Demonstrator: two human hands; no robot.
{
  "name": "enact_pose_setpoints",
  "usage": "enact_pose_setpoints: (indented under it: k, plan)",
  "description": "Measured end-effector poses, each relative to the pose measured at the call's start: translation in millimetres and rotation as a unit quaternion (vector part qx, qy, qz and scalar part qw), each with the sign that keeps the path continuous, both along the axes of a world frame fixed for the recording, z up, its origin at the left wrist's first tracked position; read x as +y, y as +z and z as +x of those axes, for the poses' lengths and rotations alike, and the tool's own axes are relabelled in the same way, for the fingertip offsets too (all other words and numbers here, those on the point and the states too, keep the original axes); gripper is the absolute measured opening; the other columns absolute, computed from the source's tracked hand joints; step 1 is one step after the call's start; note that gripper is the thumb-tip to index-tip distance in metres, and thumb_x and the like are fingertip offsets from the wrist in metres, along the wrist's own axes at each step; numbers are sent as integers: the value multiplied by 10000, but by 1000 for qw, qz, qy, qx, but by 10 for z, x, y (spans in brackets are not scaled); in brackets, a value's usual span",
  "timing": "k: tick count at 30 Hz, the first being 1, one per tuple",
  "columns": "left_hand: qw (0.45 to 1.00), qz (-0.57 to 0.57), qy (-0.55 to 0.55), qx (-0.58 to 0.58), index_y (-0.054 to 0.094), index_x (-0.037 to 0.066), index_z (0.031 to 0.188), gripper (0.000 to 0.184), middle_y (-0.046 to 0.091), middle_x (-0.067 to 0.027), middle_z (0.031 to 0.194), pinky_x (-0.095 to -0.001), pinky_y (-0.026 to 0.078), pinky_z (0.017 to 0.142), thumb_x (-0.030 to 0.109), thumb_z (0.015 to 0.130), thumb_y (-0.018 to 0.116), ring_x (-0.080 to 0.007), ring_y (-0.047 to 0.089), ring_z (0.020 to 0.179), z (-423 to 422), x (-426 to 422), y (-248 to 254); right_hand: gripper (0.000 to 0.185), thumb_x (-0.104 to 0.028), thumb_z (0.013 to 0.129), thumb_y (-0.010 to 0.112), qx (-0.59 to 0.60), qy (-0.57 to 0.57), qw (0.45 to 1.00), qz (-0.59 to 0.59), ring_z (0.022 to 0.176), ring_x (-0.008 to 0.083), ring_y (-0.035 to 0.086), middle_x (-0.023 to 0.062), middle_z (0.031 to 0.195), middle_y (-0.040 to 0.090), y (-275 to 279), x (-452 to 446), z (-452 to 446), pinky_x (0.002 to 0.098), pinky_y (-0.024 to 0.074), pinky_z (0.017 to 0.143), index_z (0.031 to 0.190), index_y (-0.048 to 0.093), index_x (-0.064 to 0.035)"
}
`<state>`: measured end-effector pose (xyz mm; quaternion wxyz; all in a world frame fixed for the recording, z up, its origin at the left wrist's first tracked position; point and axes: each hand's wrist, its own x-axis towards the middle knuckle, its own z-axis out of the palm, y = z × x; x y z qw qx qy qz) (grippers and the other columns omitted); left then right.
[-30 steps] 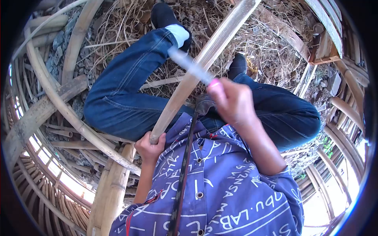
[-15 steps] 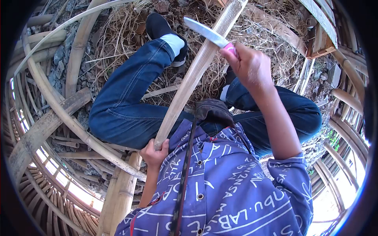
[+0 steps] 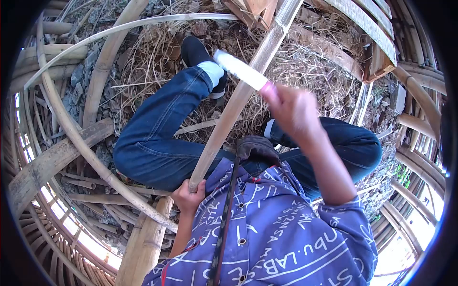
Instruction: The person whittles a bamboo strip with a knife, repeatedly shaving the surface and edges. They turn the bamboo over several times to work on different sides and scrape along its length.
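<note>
A long pale bamboo strip [image 3: 228, 119] slants from beside my waist up past my lap to the top of the view. Its lower end is gripped in my left hand [image 3: 188, 196], fingers wrapped around it. My right hand [image 3: 296, 110] is closed on the pink handle of a knife [image 3: 242, 72], slightly blurred. The bright blade lies across the bamboo strip, its tip pointing to the upper left; whether it presses on the strip I cannot tell. Dry fibrous shavings [image 3: 305, 71] cover the ground under the strip and around my feet.
Bamboo poles [image 3: 98, 164] and a thick split piece [image 3: 52, 167] lie on my left. A thin curved strip [image 3: 129, 27] arches over the upper left. At the upper right stands a wooden slatted frame [image 3: 377, 52]. Bamboo fencing [image 3: 420, 176] rises on the right.
My right hand and the knife have moved down along the bamboo strip, toward my body. My left hand keeps its grip on the lower end. The view has shifted slightly.
</note>
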<state>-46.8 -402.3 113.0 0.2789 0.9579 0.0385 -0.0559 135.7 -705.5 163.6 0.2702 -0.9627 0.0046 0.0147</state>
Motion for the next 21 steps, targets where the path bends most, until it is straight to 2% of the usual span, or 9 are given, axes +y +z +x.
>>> enact_pose_setpoints:
  k: [1, 2, 5, 7, 10, 12, 14, 18, 21]
  plan:
    - [1000, 9, 1, -2, 549, 48, 619, 406, 531, -136, 501, -386, 422, 425, 370, 771, 744, -336, 560, 434, -4, -1, 1, 466, -467, 872, 606, 19, 31, 998, 44, 496, 349, 583, 148, 527, 543, -23, 108, -118, 429, 451, 457, 628, 567, -73]
    - [1000, 9, -1, -4, 549, 48, 619, 406, 531, -136, 501, -386, 422, 425, 370, 771, 744, -336, 560, 434, -6, -3, 7, 463, -473, 871, 602, 23, 72, 997, 34, 493, 345, 584, 137, 521, 546, -81, 184, -226, 428, 454, 452, 626, 566, -82]
    - [1000, 3, 6, 9, 545, 57, 611, 408, 528, -128, 494, -383, 418, 418, 374, 770, 747, -321, 554, 422, -6, -13, -4, 469, -491, 868, 596, 30, 73, 997, 25, 485, 338, 584, 126, 518, 552, -219, 224, -290, 426, 452, 442, 620, 563, -95]
    - [1000, 6, 6, -2, 539, 58, 607, 414, 526, -129, 494, -383, 414, 415, 376, 770, 747, -323, 554, 421, -11, -22, -34, 464, -503, 868, 590, 3, 69, 997, -26, 478, 331, 585, 120, 520, 557, -264, 146, -192, 425, 448, 433, 638, 568, -100]
    - [1000, 9, 8, -11, 528, 60, 600, 425, 526, -131, 494, -386, 410, 412, 382, 770, 747, -327, 553, 422, -33, -7, -57, 467, -521, 891, 546, -40, 12, 997, -71, 500, 324, 603, 129, 537, 572, -314, -126, 148, 421, 461, 442, 708, 587, -94]
    - [1000, 7, 13, -10, 524, 62, 597, 431, 527, -133, 495, -390, 408, 412, 388, 769, 746, -331, 554, 423, -60, -4, -53, 498, -531, 900, 525, -50, -46, 994, -80, 521, 328, 616, 146, 565, 593, -258, -328, 428, 429, 470, 461, 704, 599, -80]
    - [1000, 18, 12, -21, 523, 66, 595, 435, 529, -134, 497, -401, 406, 414, 400, 768, 742, -337, 552, 424, -36, -13, -66, 528, -541, 897, 522, -39, -41, 992, -113, 562, 342, 631, 158, 594, 613, -197, -484, 632, 427, 494, 515, 671, 616, -72]
    - [999, 19, 19, -22, 514, 73, 587, 440, 522, -130, 490, -410, 403, 416, 406, 769, 737, -344, 547, 425, -19, -36, -50, 492, -500, 905, 537, -74, -51, 994, -66, 560, 355, 626, 166, 587, 609, -191, -416, 634, 428, 499, 526, 693, 635, -67]
    - [999, 17, 22, -18, 479, 79, 566, 462, 504, -127, 477, -415, 396, 416, 405, 761, 741, -354, 539, 427, -25, -32, -22, 470, -469, 913, 540, -44, -107, 993, 16, 558, 358, 626, 172, 574, 595, -174, -253, 504, 435, 492, 519, 718, 648, -55]
